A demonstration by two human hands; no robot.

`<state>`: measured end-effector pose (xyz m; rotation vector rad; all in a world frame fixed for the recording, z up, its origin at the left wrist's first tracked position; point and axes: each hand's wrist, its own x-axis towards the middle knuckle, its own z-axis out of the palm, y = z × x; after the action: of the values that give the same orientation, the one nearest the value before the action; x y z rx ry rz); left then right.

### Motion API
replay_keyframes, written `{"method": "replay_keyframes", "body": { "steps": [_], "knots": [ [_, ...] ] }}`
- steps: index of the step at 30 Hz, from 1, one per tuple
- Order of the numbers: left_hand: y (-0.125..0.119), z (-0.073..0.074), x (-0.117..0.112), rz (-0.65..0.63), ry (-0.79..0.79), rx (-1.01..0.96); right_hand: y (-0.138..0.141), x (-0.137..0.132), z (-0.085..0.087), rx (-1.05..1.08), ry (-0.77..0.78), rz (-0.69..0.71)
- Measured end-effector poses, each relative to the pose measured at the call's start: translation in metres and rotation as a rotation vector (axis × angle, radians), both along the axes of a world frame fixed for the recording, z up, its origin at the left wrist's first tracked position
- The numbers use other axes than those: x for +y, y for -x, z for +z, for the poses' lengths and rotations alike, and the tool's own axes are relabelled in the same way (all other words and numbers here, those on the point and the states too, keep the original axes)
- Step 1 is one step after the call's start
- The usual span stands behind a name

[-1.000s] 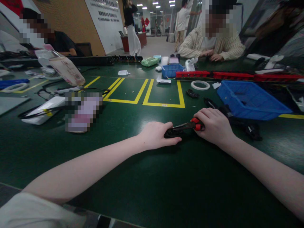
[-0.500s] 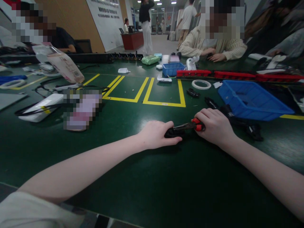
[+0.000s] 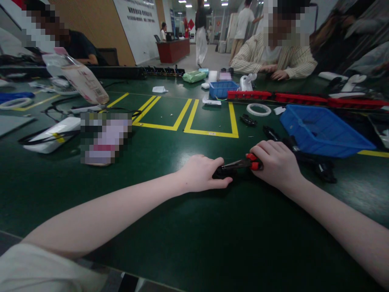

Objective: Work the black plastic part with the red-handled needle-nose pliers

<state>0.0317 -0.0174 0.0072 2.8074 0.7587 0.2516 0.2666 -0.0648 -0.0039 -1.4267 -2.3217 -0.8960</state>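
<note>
My right hand point(image 3: 276, 164) is closed around the red handles of a pair of pliers point(image 3: 238, 164). The metal jaws of the pliers point left and reach a small black part point(image 3: 224, 173). That part is gripped by my left hand point(image 3: 203, 173), its thumb above and a finger below. Whether the jaws pinch the part or only touch it I cannot tell. Both hands are low over the green table point(image 3: 194, 239). More black parts point(image 3: 323, 168) lie to the right, just past my right wrist.
A blue bin point(image 3: 325, 129) stands at the right, with a white tape ring point(image 3: 258, 109) and a black piece point(image 3: 248, 120) nearby. Left are a phone point(image 3: 107, 140), a white pouch point(image 3: 53, 136) and a tilted bottle point(image 3: 85, 81). A co-worker's hands point(image 3: 275, 72) rest across the table.
My hands and the pliers hold nearly the same place and pose. The view has shifted slightly, and a person in the background has moved.
</note>
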Motion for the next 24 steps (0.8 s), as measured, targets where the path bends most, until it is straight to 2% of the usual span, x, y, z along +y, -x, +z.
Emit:
{"method": "replay_keyframes", "body": {
  "steps": [14,24],
  "knots": [
    [0.0023,0.0010,0.0002,-0.026,0.016,-0.029,-0.0050,0.0033,-0.0007,0.023,0.003,0.012],
    [0.0015,-0.0010,0.0000,-0.032,-0.019,-0.012,0.0007,-0.0024,-0.0007,0.035,0.060,-0.015]
  ]
}}
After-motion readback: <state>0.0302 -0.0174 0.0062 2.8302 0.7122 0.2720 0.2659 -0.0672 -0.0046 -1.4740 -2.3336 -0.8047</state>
